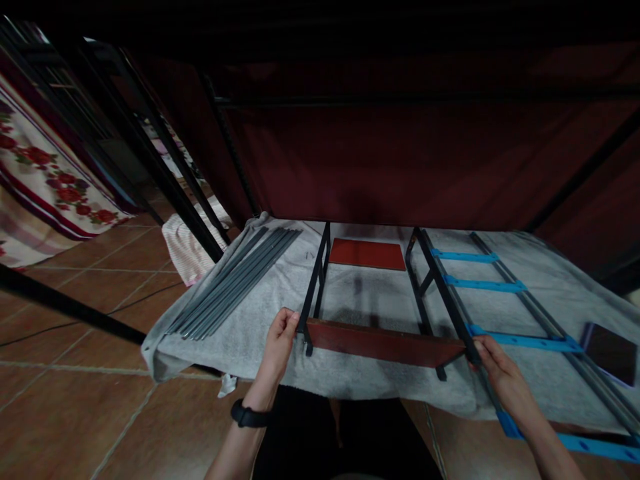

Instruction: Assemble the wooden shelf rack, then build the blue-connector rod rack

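Note:
A small rack of two black metal side frames, joined by a reddish-brown board [383,344], stands on a grey blanket [370,300]. At its left end, my left hand [281,340] pinches the near corner of the left side frame [316,277]. My right hand [503,377] is closed around the near end of the right side frame [445,300], its fingertips partly hidden. Behind the near board, an orange-red board [367,254] is seen between the two frames. A couple of small screws [309,255] lie left of the rack.
Several grey tubes [235,283] lie together on the left of the blanket. To the right is a ladder-like assembly of grey tubes with blue crosspieces [485,285], beside a dark flat device [610,353]. Black bed posts [155,173] and a dark red curtain [380,160] surround the surface.

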Motion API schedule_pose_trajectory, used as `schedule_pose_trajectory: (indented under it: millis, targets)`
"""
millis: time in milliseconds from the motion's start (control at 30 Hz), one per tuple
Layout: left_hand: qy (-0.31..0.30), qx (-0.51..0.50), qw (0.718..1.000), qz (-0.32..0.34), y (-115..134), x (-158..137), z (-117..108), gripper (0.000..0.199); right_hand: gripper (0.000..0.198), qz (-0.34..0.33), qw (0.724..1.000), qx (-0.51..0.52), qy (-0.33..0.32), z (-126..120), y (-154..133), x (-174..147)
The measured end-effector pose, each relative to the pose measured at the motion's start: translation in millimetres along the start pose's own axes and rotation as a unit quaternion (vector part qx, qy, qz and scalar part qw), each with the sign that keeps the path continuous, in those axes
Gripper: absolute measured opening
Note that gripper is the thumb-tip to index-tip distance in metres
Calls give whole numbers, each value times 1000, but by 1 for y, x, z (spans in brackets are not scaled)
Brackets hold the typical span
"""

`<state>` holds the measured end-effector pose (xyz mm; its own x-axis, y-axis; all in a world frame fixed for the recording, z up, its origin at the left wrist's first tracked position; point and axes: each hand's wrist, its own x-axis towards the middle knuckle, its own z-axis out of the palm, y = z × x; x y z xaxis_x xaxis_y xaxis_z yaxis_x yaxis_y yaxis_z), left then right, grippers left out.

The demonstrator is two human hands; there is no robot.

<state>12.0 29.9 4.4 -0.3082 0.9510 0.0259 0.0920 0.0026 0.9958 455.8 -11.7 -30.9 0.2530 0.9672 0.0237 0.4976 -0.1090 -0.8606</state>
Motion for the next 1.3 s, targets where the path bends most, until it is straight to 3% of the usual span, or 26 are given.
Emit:
schedule_pose_trajectory:
  millis: [200, 633, 1000, 1300]
  targets:
    - [17, 10, 999, 43, -2, -1, 0, 33, 37, 3, 1000, 7, 3, 0, 4, 2]
    - [-13, 28, 994, 107, -14, 2, -3, 25, 43, -12, 1000, 19, 10, 7, -14, -5]
    - [-14, 40, 998, 47, -4, 2, -2, 33, 45, -28, 999, 16, 33, 7, -27, -6]
    - [-17, 52, 994, 89, -24, 11, -3, 26, 42, -27, 998, 44, 27, 10, -25, -6]
